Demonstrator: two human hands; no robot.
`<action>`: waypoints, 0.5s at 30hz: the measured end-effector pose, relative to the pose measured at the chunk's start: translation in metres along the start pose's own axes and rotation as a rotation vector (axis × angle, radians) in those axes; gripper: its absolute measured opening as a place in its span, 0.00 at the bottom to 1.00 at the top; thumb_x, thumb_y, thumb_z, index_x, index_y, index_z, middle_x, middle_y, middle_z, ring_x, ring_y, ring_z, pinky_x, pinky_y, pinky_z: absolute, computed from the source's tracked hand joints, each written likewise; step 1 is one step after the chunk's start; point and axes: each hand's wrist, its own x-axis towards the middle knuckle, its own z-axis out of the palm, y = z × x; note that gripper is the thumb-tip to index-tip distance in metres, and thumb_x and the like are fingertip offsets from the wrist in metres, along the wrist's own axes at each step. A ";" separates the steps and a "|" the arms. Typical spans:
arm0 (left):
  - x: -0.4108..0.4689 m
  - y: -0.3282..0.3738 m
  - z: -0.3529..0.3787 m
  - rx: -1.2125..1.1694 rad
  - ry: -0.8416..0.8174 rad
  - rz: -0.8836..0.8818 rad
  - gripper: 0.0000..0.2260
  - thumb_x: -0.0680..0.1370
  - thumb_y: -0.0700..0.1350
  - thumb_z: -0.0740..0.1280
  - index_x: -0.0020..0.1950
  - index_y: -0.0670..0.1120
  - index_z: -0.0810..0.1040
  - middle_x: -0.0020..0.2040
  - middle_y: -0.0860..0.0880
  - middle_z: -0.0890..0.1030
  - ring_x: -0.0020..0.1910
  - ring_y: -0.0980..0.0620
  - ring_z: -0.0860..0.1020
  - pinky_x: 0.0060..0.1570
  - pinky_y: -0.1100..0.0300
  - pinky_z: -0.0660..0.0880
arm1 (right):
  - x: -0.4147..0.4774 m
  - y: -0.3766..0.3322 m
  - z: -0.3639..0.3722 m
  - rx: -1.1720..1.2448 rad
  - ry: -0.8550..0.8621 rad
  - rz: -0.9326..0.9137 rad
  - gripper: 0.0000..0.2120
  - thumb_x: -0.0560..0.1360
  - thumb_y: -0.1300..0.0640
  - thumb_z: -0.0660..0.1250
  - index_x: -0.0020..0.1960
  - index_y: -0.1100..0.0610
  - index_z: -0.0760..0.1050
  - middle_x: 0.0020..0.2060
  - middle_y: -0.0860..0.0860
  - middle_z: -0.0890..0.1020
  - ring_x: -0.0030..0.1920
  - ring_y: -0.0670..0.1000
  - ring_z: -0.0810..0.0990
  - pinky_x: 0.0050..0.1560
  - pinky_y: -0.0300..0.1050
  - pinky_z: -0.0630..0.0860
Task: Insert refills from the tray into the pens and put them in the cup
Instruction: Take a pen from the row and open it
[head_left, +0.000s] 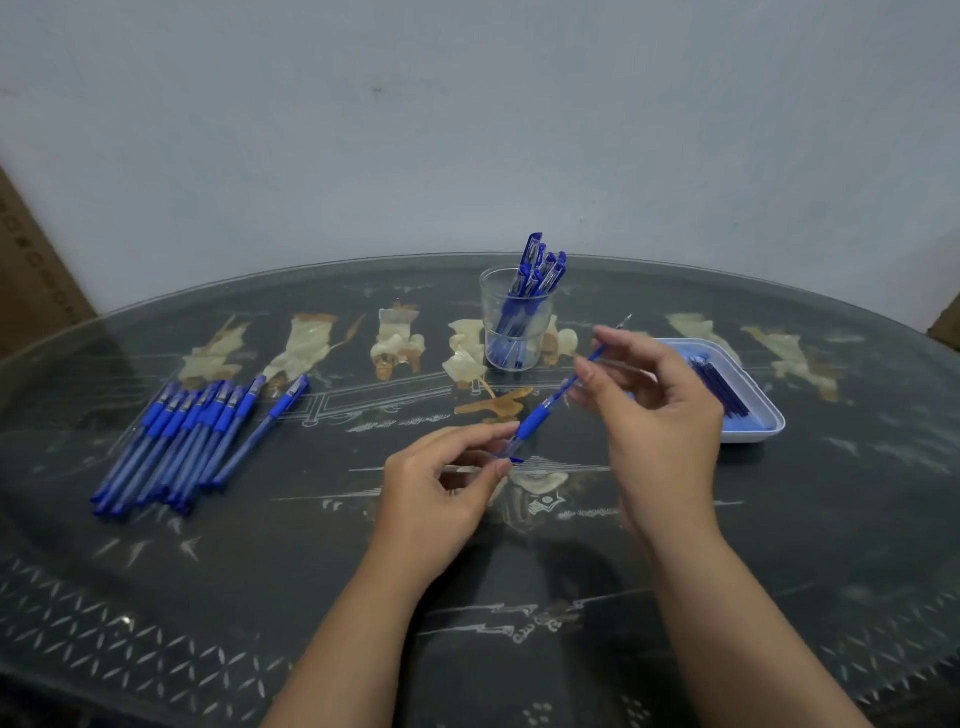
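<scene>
My left hand (447, 483) pinches the clear rear end of a blue pen barrel (535, 421) above the table's middle. A blue refill (597, 356) sticks out of the barrel's front end, and my right hand (654, 405) pinches that refill between thumb and fingers. A clear plastic cup (517, 332) stands behind the hands with several capped blue pens upright in it. At the right lies a blue tray (758, 410) with several dark blue refills (719, 382). Several more blue pens (182, 441) lie in a row at the left.
The dark round table (260, 597) has a glass top with pale inlaid figures. A wall stands close behind it. A cardboard box (31, 270) leans at the far left, and another brown edge (945, 322) shows at the far right.
</scene>
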 end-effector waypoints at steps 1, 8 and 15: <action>0.000 -0.001 0.000 0.011 0.005 0.013 0.18 0.71 0.34 0.75 0.54 0.54 0.85 0.46 0.57 0.84 0.44 0.55 0.83 0.44 0.68 0.77 | 0.005 -0.003 -0.001 0.000 0.000 -0.005 0.15 0.72 0.70 0.72 0.49 0.51 0.81 0.44 0.48 0.85 0.47 0.49 0.83 0.47 0.45 0.81; 0.008 0.003 -0.005 -0.007 0.068 0.008 0.19 0.72 0.33 0.74 0.53 0.56 0.83 0.45 0.56 0.84 0.43 0.57 0.83 0.45 0.68 0.77 | 0.051 -0.038 -0.013 0.028 0.057 -0.071 0.14 0.73 0.71 0.70 0.54 0.57 0.80 0.44 0.49 0.82 0.43 0.47 0.82 0.44 0.41 0.81; 0.034 0.012 -0.008 -0.141 0.126 -0.084 0.15 0.74 0.35 0.72 0.56 0.53 0.81 0.45 0.54 0.84 0.46 0.57 0.82 0.50 0.64 0.78 | 0.087 -0.023 -0.028 -0.168 -0.056 0.020 0.14 0.72 0.71 0.71 0.52 0.55 0.82 0.45 0.51 0.81 0.40 0.49 0.80 0.43 0.41 0.81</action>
